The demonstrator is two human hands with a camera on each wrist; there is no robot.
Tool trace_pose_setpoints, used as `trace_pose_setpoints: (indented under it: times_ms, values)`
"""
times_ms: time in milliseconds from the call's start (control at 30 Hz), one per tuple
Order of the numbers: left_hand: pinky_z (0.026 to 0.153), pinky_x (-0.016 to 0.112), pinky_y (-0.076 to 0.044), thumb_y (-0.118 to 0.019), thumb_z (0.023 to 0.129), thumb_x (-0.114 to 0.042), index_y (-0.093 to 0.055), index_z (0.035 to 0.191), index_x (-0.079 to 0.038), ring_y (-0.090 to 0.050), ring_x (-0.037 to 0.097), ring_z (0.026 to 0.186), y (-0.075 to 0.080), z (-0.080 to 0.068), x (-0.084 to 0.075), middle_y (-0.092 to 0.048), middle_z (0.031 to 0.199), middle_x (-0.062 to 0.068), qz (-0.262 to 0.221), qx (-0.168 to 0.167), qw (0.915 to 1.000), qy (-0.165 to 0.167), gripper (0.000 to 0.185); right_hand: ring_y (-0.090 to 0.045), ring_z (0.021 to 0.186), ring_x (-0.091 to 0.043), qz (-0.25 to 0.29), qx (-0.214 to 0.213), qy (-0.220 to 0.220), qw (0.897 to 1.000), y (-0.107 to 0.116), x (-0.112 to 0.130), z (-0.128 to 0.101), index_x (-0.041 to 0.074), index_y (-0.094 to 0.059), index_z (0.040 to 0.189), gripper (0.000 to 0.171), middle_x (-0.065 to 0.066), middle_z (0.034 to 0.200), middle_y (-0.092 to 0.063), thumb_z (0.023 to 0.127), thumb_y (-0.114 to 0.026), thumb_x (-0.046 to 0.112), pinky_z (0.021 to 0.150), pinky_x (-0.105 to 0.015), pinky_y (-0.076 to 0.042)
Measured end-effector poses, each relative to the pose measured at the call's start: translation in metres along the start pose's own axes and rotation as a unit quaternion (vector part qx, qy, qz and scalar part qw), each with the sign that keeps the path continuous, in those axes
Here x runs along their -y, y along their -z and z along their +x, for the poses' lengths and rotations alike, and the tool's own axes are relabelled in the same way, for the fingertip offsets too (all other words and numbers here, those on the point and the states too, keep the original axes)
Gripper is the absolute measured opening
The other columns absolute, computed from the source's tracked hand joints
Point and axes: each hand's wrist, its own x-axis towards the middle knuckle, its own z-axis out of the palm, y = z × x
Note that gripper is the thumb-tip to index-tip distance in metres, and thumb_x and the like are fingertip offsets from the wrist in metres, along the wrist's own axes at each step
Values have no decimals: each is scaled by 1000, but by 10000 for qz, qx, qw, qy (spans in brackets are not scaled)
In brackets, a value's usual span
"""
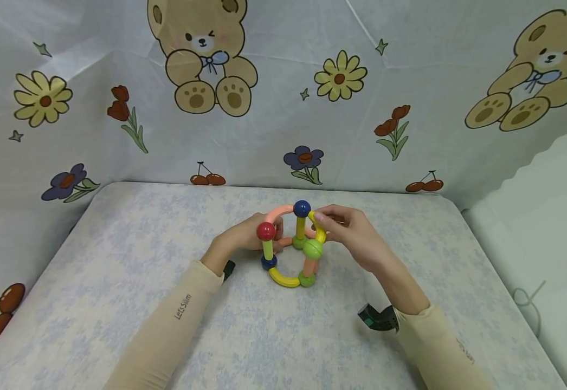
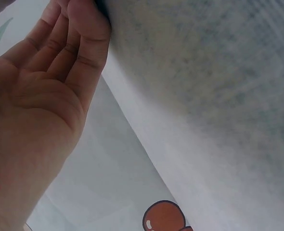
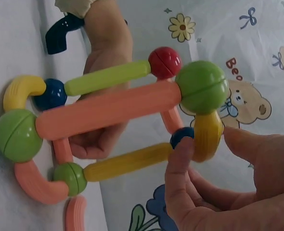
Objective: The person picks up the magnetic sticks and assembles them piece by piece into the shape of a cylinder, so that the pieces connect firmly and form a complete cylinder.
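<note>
light: bright, even, soft shadows | head view: edges bowed | left wrist view: perhaps slightly blurred

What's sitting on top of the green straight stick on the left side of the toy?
A red ball caps the green stick. The left hand lies behind it; its fingertips are hidden.

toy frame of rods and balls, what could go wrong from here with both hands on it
1. The right hand pinches only the yellow curved piece at the top; a pull or twist might pop it off the green ball.
2. The toy frame stands upright on a few base pieces on the table; pressure from above could tip or collapse it.
3. The left hand steadies it from behind; a nudge may knock the red ball off.
</note>
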Motion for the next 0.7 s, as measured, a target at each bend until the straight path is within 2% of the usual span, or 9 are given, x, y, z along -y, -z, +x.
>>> trace_pose_setpoints:
  times_ms: [100, 167, 233, 300, 367, 500, 600, 700]
  values:
    - [72, 30, -47, -85, 86, -12, -66, 101, -5, -57, 18, 77, 2, -2, 2, -66, 85, 3, 3, -47, 10000, 3, 25, -66, 111, -34, -287, 226, 60, 9993, 6, -7, 5, -4, -61, 137, 38, -21, 125, -66, 114, -48, 23, 95, -39, -60]
    - [72, 30, -49, -83, 89, -14, -64, 111, -5, -59, 18, 77, 4, -4, 5, -67, 86, 4, -92, -109, 9999, -23, 30, -67, 108, -33, -835, 330, 107, 9959, 7, -14, 9, -4, -62, 135, 32, -21, 121, -68, 111, -50, 13, 93, -42, -61]
    - [73, 31, -49, -81, 91, -15, -62, 114, -4, -60, 19, 76, 6, -6, 9, -68, 88, 5, -132, -228, 9996, -69, 31, -69, 106, -31, -1581, 330, 184, 9867, 4, -21, 12, -1, -64, 132, 28, -17, 118, -70, 106, -58, 6, 92, -43, -61]
    - [74, 31, -49, -79, 94, -16, -62, 114, -3, -60, 18, 76, 9, -9, 12, -69, 89, 6, -145, -371, 9991, -128, 30, -70, 106, -30, -2279, 256, 397, 9725, -3, -28, 14, 1, -66, 129, 29, -15, 117, -70, 100, -67, 3, 91, -44, -61]
    - [75, 32, -49, -78, 95, -16, -62, 111, -2, -60, 19, 76, 13, -11, 13, -69, 90, 7, -115, -506, 9985, -146, 27, -69, 106, -29, -2694, 150, 689, 9604, -10, -33, 17, 3, -67, 127, 31, -14, 118, -69, 96, -72, 2, 90, -43, -61]
    - [73, 32, -48, -76, 96, -15, -63, 108, 0, -59, 20, 74, 18, -14, 14, -70, 88, 9, -127, -665, 9977, 33, 23, -69, 104, -31, -2602, 203, 1119, 9588, -23, -40, 17, 2, -68, 125, 38, -14, 117, -67, 89, -79, 0, 89, -46, -61]
    - [73, 31, -47, -74, 97, -14, -63, 111, 0, -58, 21, 75, 19, -13, 16, -67, 85, 9, -165, -742, 9969, 200, 23, -70, 104, -28, -2321, 385, 1286, 9634, -31, -46, 18, 7, -70, 114, 31, -10, 113, -69, 86, -83, 2, 88, -46, -61]
    - [76, 34, -47, -73, 97, -12, -63, 120, 0, -57, 22, 78, 18, -12, 15, -65, 86, 11, -205, -839, 9961, 168, 28, -71, 102, -25, -2244, 254, 1415, 9638, -37, -52, 19, 13, -70, 99, 21, -6, 108, -71, 87, -86, 7, 86, -42, -61]
